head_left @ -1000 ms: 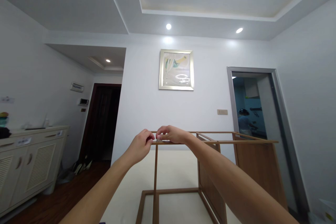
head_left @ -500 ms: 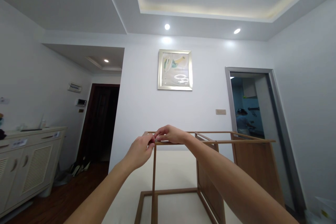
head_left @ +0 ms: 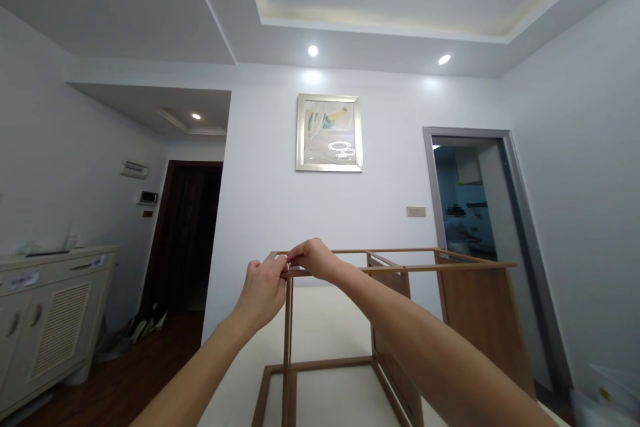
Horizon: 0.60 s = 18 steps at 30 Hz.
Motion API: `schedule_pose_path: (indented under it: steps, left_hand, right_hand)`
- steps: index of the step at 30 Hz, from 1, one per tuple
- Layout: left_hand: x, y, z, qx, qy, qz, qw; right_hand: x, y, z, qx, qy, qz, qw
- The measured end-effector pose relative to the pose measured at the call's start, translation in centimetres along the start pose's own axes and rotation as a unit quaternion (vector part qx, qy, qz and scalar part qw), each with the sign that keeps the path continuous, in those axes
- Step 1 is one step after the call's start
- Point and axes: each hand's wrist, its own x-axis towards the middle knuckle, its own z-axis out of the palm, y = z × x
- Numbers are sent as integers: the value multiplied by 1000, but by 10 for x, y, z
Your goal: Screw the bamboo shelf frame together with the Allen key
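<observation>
A brown wooden frame (head_left: 287, 340) with thin rails and panels stands before me, its top at about hand height. At its upper left corner, my left hand (head_left: 261, 297) is closed around the top of the upright, thumb and fingers at the joint. My right hand (head_left: 314, 259) reaches over the top rail (head_left: 460, 267) to the same corner. Its thumb and fingertips are pinched together right beside the left fingertips. Whatever lies between the right fingertips is too small and covered to make out.
Wooden panels (head_left: 483, 320) form the frame's right side. A pale surface (head_left: 345, 393) lies under it. At left stands a cream cabinet (head_left: 60, 327), with shoes (head_left: 145, 327) on the floor near a dark door (head_left: 185, 240). A person (head_left: 460, 230) is visible through the right doorway.
The view has turned slightly right, so the scene sits a little farther left. Both hands stay at the same corner, with only small shifts of the fingers.
</observation>
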Motion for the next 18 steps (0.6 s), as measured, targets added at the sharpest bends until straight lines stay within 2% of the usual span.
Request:
schedule_pose_path:
  steps: [6,10,13,18]
  left_hand:
    - [-4,-10,2,24,7,-6,1000]
    - [0,-22,1,39,7,-32,999]
    - [3,-32,-1,49,2,-55,997]
    - [5,-41,1,67,10,-92,993]
  right_hand:
    - [3,-16,-6,-85,65,29,994]
    - [-20,-17,-19,-122,98,37,987]
    - [-51,-3,-42,-133,127,50,982]
    - [-102,43,-99,-133,196,101,966]
